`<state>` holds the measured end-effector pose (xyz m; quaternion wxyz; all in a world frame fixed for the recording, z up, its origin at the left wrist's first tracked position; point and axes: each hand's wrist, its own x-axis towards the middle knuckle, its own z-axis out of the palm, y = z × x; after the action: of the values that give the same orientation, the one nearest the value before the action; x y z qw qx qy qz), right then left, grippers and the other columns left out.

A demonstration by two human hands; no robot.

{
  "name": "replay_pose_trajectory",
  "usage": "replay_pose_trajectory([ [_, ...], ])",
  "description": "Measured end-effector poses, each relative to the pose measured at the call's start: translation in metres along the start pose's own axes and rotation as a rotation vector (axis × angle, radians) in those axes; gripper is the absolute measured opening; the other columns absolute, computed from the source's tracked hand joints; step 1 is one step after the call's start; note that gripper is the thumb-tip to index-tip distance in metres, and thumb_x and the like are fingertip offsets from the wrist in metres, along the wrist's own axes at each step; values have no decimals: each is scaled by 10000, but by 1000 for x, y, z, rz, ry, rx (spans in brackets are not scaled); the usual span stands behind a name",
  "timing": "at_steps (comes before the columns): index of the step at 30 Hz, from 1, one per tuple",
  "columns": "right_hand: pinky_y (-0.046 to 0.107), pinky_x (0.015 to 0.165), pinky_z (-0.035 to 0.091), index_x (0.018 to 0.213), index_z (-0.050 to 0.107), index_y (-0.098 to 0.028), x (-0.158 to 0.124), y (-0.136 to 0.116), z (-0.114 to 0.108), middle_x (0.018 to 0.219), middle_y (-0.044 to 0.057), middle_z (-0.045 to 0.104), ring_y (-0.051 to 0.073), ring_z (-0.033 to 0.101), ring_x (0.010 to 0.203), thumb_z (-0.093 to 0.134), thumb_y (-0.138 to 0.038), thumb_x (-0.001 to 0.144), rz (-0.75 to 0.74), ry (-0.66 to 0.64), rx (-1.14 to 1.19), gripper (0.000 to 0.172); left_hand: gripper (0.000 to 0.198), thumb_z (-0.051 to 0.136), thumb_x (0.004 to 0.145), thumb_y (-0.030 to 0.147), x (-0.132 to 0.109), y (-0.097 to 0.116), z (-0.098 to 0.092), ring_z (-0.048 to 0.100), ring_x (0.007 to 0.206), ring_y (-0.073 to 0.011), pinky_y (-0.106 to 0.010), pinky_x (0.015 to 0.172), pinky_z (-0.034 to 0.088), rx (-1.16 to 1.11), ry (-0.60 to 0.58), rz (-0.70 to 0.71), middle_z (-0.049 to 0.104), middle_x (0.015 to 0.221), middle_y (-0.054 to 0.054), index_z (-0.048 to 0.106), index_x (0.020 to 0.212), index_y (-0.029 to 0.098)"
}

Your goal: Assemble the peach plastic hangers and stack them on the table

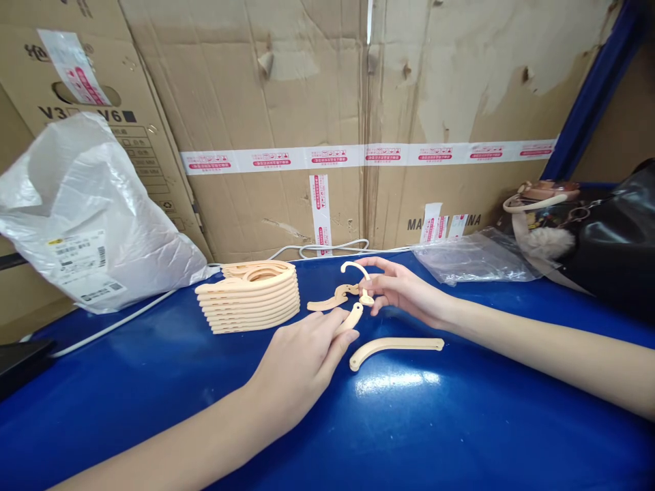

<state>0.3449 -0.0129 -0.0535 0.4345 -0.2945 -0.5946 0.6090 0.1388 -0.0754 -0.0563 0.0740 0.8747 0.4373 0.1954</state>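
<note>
In the head view my left hand [301,351] is closed round a cream plastic hanger arm [351,318], whose end with a hole sticks out past the fingertips. My right hand [396,290] pinches a cream hanger hook [357,267] with its curve upward. The base of the hook is right at the holed end of the arm; I cannot tell whether they touch. Behind them, another cream hanger piece [322,305] lies on the table, partly hidden by my hands. A second hanger arm [396,346], curved and loose, lies nearer to me.
A stack of cream folded hangers [250,307] stands left on the blue table [460,423]. Beyond it are a white plastic parcel bag [86,204] and a white cable [117,324]. Cardboard [286,95] walls the back. At right lie a clear plastic bag [475,259] and a black bag [614,239].
</note>
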Motion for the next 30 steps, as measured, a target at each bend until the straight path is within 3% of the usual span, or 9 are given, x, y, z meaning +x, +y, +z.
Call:
replay_pose_trajectory([
  [6, 257, 604, 580, 1235, 509, -189, -2, -1, 0, 854, 26, 666, 130, 642, 711, 640, -135, 811, 25, -59, 34, 447, 259, 342, 1001, 360, -1, 0, 4, 606, 801, -212, -285, 642, 394, -12, 0, 10, 620, 849, -8, 560, 974, 222],
  [11, 219, 629, 557, 1203, 582, -166, -2, -1, 0, 863, 26, 673, 108, 638, 716, 644, -154, 834, 67, -114, 68, 375, 262, 342, 1002, 358, -1, -1, 8, 621, 829, -216, -288, 659, 418, -37, 56, 53, 648, 904, -10, 535, 1144, 252],
  [18, 202, 648, 518, 1190, 593, -215, -2, 2, 0, 891, 4, 670, 88, 625, 732, 658, -168, 841, 41, -153, 95, 358, 249, 354, 1000, 346, -1, -2, 9, 636, 879, -214, -290, 688, 441, -55, 101, 67, 668, 974, -7, 534, 1148, 258],
  [24, 188, 679, 493, 1051, 692, -165, -1, 3, -1, 812, 3, 669, 61, 585, 676, 659, -204, 845, 34, -196, 37, 213, 214, 360, 997, 322, -2, 0, 8, 645, 836, -200, -271, 659, 432, -75, 110, 73, 681, 942, -3, 535, 1088, 240],
  [30, 207, 648, 489, 917, 721, -165, 1, 4, -2, 790, 6, 676, 75, 581, 659, 719, -268, 791, 26, -150, -54, 163, 235, 343, 998, 332, -3, -2, 7, 647, 803, -188, -258, 659, 431, -98, 88, 60, 687, 920, 10, 535, 1107, 253],
])
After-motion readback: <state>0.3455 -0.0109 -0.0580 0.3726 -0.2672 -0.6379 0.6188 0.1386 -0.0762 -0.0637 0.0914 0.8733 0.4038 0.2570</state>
